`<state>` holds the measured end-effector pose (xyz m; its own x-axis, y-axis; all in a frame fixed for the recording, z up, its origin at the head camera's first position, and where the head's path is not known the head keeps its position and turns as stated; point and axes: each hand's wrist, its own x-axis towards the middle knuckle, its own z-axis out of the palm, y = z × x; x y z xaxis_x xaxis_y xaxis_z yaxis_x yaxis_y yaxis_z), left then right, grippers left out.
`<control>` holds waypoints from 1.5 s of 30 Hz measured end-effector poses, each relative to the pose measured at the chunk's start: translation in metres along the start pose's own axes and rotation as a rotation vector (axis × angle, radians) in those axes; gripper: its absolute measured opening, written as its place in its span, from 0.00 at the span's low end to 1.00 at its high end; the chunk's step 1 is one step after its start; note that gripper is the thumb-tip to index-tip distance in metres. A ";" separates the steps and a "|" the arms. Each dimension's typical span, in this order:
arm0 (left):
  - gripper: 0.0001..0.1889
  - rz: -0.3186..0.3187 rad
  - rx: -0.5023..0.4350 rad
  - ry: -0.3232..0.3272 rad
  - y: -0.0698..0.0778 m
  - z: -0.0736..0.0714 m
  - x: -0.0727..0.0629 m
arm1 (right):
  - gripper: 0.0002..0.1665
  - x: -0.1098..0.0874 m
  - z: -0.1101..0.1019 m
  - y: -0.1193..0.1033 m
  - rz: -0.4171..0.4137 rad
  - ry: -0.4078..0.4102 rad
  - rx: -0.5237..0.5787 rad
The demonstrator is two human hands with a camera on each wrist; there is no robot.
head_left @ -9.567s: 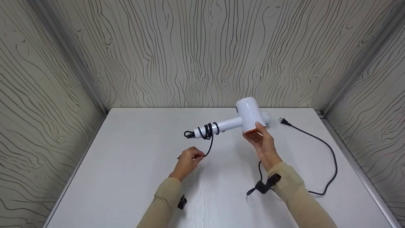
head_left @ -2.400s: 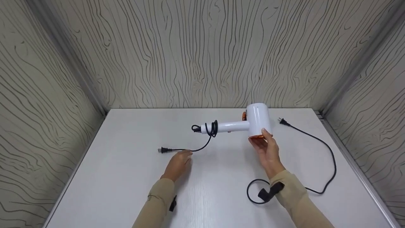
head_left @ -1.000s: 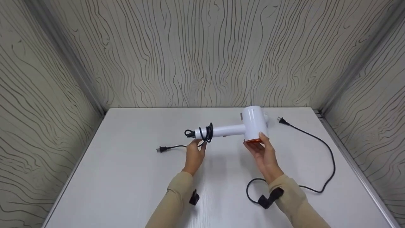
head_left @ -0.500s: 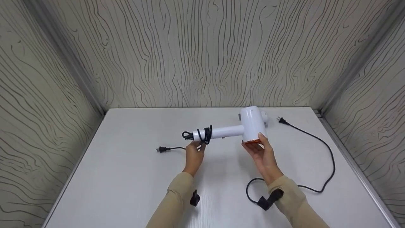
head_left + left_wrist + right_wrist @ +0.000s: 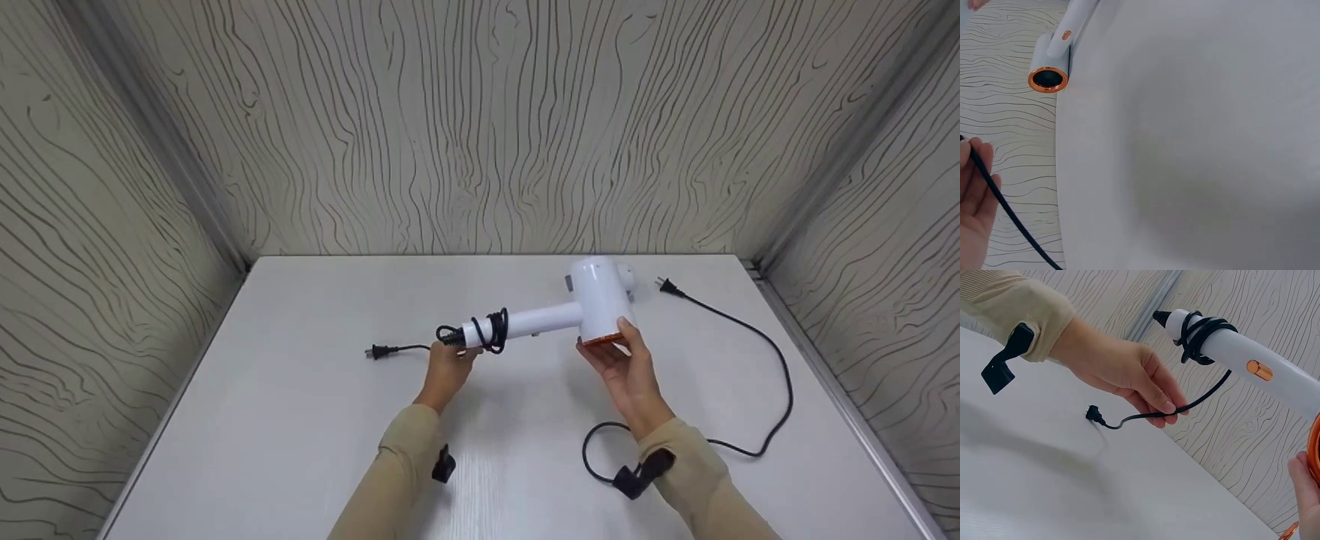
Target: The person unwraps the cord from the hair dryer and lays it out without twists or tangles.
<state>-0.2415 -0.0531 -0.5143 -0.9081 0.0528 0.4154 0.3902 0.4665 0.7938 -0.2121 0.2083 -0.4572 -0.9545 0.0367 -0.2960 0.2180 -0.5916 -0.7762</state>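
Inspector: State the position of the hair dryer.

Recorder: Raised above the white table, its handle pointing left and slightly down towards the near side.

Inspector: Right hand?

Recorder: It holds the dryer's head at the orange rim. The thumb bears on the housing and the other fingers sit beneath, so the head is pinched between them. Whether those lower fingers touch one another, I cannot tell.

Inspector: Left hand?

Recorder: Near the free end of the handle. The right wrist view shows thumb and fingers pinching the black cord.

Inspector: Run of that cord?

Recorder: Several turns wrap the handle near its end; from these it passes through the pinch to a two-pin plug left of the hand.

Inspector: Other items?

Recorder: A second hair dryer lies behind the first, mostly hidden in the head view. Another cord curves along the table's right side, looping beside the right sleeve.
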 end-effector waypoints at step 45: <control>0.09 0.138 -0.049 0.285 0.037 -0.039 0.035 | 0.21 0.008 -0.015 0.003 -0.037 0.097 -0.294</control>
<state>-0.2534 -0.0683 -0.4532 -0.7696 -0.1395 0.6231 0.5202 0.4288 0.7386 -0.2157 0.2193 -0.4703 -0.9421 0.1385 -0.3054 0.2468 -0.3304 -0.9110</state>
